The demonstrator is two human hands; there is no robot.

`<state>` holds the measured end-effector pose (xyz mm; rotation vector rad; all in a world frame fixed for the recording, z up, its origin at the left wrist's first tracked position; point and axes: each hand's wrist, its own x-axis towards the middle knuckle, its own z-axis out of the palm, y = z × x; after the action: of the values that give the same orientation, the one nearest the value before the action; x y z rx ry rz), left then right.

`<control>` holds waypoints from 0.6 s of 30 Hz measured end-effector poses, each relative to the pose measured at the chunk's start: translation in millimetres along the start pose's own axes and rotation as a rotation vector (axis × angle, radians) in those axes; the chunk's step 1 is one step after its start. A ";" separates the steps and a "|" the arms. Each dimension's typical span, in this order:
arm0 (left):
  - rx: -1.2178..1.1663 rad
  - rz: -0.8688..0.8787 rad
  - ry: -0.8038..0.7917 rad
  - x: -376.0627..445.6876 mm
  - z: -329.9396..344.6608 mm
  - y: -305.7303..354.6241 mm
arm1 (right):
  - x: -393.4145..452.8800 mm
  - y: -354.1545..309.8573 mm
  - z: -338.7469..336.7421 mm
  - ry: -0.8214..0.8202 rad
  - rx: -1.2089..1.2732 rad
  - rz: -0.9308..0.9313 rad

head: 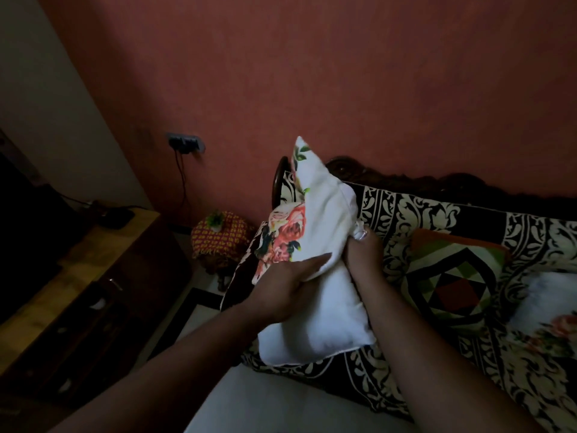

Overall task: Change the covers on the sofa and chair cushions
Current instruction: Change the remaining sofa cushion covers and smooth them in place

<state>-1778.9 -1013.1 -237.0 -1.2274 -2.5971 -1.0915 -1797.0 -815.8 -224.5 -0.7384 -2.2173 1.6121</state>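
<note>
i see the cushion [315, 320] running long from me toward the wall, my left hand [290, 289] gripping the cover [290, 226] edge, my right hand [363, 248] pinching its far corner.

I'm holding a plain white cushion [315, 310]; the cover [287, 226] bunching over it, above my left hand [281, 292], is showing white with pink-red roses and green leaves. Right of my right hand [363, 254]: black-and-cream scroll sofa throw [406, 214], geometric green-black-red cushion [452, 285]. Far left: red-yellow patterned stool [218, 235]. Wall [343, 73] is looking terracotta.
</note>
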 end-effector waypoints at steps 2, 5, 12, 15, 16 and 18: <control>0.060 -0.002 0.030 2.5 -3.1 -1.5 | -1.8 2.7 3.5 0.013 0.052 0.012; 0.176 -0.116 0.198 0.3 -14.1 -22.0 | -5.8 4.6 2.2 -0.087 0.296 0.059; 0.193 -0.180 0.152 1.4 -9.3 -47.3 | -7.9 1.1 1.2 -0.035 0.322 0.037; 0.138 -0.212 0.090 -8.6 3.9 -45.2 | -6.0 1.2 -1.5 0.114 0.266 0.035; 0.109 -0.201 0.053 -13.6 9.2 -41.2 | -5.3 2.7 -2.9 0.159 0.275 0.049; 0.047 -0.181 0.014 -19.6 17.3 -27.1 | -4.5 6.3 -6.1 0.212 0.281 0.058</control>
<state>-1780.6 -1026.7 -272.1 -0.9876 -2.7506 -1.0545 -1788.7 -812.1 -228.2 -0.8540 -1.7925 1.7360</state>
